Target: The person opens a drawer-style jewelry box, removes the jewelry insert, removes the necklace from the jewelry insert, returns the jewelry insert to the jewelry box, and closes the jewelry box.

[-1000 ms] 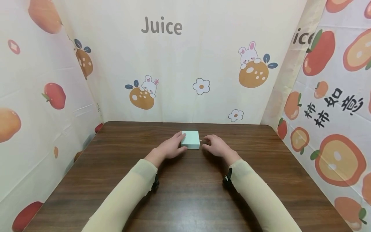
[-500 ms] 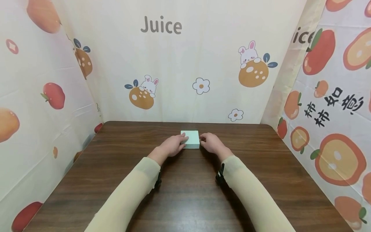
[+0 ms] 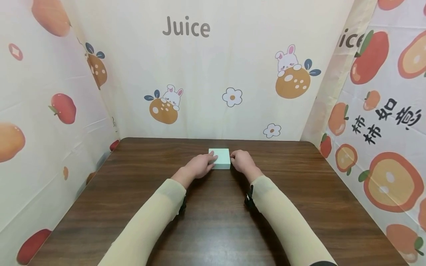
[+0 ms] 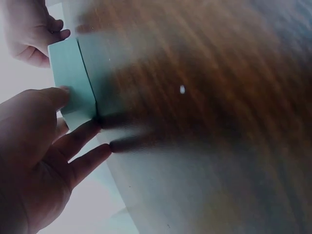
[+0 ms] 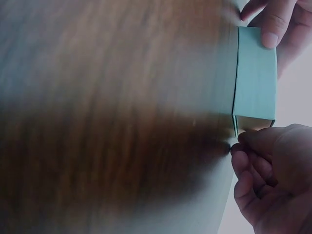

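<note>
A small mint-green box (image 3: 220, 159) lies flat near the table's far edge. My left hand (image 3: 199, 166) holds its left end, with the thumb on the front face and a finger over the top. In the left wrist view, two other fingers of that hand reach past the box's (image 4: 73, 78) left end to the table. At the right end, my right hand (image 3: 242, 161) has its thumb and forefinger pinched together close to the box. Those fingertips (image 5: 242, 138) cover the spot where a short pale pull tab sticks out. The box's end (image 5: 253, 122) looks brownish there.
The dark wood-grain table (image 3: 213, 221) stretches toward me on all sides of the forearms. A printed fruit curtain (image 3: 199, 74) stands right behind the far edge, and more curtain hangs along both sides. A black strap (image 3: 249, 197) circles the right wrist.
My right hand has moved left to the box's end and closed its fingers over the pale tab. The left hand's fingers have shifted farther onto the box top. The box stays in place.
</note>
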The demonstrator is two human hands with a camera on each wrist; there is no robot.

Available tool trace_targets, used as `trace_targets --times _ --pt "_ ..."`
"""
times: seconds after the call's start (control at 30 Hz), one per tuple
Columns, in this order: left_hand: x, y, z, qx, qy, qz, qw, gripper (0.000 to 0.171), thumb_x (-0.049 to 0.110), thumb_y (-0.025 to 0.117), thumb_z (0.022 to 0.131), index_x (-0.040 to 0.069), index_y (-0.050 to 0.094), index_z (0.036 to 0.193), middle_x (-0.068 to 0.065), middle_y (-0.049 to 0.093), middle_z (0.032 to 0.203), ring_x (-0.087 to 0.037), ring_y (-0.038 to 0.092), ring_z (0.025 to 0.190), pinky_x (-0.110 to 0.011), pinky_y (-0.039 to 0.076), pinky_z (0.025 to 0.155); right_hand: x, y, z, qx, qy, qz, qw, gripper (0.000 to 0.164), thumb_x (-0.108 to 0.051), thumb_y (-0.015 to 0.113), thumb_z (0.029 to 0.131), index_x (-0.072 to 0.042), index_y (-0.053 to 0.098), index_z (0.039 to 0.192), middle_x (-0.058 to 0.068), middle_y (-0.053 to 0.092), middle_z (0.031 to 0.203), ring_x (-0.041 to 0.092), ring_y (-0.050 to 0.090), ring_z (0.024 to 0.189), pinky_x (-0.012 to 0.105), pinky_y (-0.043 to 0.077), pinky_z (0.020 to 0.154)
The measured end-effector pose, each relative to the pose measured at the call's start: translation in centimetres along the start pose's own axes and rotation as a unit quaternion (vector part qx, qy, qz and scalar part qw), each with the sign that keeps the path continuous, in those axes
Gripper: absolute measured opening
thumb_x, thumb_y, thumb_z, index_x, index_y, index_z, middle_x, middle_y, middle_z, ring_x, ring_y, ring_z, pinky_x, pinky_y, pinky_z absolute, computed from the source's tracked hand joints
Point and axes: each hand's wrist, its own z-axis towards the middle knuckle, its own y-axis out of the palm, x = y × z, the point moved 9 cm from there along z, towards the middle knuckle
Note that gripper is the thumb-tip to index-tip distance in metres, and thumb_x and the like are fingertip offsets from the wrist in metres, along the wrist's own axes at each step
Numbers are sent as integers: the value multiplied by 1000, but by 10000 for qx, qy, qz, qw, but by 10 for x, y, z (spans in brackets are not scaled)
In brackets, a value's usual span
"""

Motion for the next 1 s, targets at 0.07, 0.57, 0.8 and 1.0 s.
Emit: trace_targets --times 0.07,0.57,0.8,1.0 --pt "-1 0 1 -5 -6 -20 10000 54 24 58 116 13 47 167 -13 36 178 -34 45 161 -50 39 132 0 -2 0 36 31 -24 10000 28 -12 60 111 -2 80 128 15 80 129 29 70 108 47 61 105" --pt "-5 2 1 -4 -5 -156 9999 54 25 56 116 14 45 168 -11 32 180 -34 42 163 -50 38 133 0 -4 0 49 217 -92 9997 28 -14 59 110 -4 82 123 13 80 126 29 69 106 46 61 104" --pt "-6 4 0 -20 -90 -143 9999 55 27 57 116 17 45 169 -9 32 180 -32 42 163 -50 38 133 0 -2 -1 104 137 -148 9997 26 -12 60 108 -4 82 117 12 81 118 27 67 98 45 61 98" --pt "-4 3 -2 18 -65 -126 9999 54 26 56 116 16 45 168 -10 33 180 -33 42 163 -50 38 133 0 -2 -1 104 205 -85 9997 26 -12 60 108 -4 82 118 12 81 119 28 67 99 45 61 99"
